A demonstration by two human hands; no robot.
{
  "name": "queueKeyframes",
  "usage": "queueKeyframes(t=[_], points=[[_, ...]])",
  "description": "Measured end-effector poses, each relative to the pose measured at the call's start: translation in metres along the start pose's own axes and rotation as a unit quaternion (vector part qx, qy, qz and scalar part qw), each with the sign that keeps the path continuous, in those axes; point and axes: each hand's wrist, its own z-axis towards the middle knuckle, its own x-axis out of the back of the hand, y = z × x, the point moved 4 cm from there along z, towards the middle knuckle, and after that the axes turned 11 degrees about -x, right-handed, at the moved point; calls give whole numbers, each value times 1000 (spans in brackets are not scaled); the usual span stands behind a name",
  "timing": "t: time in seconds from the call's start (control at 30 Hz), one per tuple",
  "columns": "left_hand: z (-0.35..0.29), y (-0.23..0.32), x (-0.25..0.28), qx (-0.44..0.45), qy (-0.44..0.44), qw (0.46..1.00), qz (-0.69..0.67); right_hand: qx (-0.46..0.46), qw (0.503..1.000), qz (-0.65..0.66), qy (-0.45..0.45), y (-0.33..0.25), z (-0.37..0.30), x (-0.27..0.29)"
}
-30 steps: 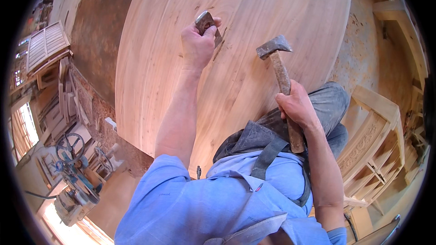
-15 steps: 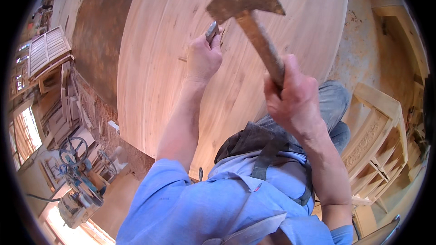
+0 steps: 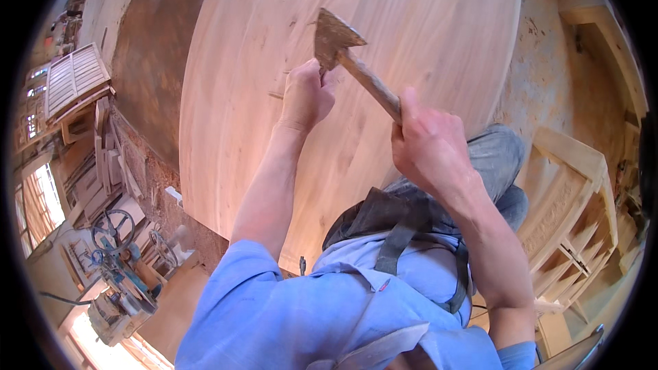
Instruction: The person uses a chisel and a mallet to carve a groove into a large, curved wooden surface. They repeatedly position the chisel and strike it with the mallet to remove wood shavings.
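My right hand [image 3: 433,147] is closed around the wooden handle of a hatchet [image 3: 337,40], whose dark, rusty head is wide and angular. That head is over my left hand [image 3: 307,99], at the top of the fist. The left fingers are wrapped round an upright chisel, mostly hidden by the fist and the hatchet head. Beneath both hands lies a broad, pale wooden panel [image 3: 425,41] with curved edges and lengthwise grain. A small wood sliver [image 3: 275,94] rests on it just left of the left fist.
A carved wooden frame piece [image 3: 562,212] stands at the right, near my bent knee [image 3: 497,154]. At lower left is a machine with handwheels [image 3: 113,229], beside stacked wood offcuts [image 3: 103,144]. A slatted wooden panel [image 3: 77,79] sits at far left.
The hatchet has come down and leftward from its raised position onto the top of the left fist. The chisel's metal end, visible before, is now covered. My left hand has stayed nearly in place.
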Motion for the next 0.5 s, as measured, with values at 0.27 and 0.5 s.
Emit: queueKeyframes(t=[0.27, 0.5], points=[[13, -1, 5, -1, 30, 993, -110, -178, 977, 76, -87, 54, -31, -32], [18, -18, 60, 69, 209, 916, -335, -258, 940, 199, -102, 85, -30, -45]])
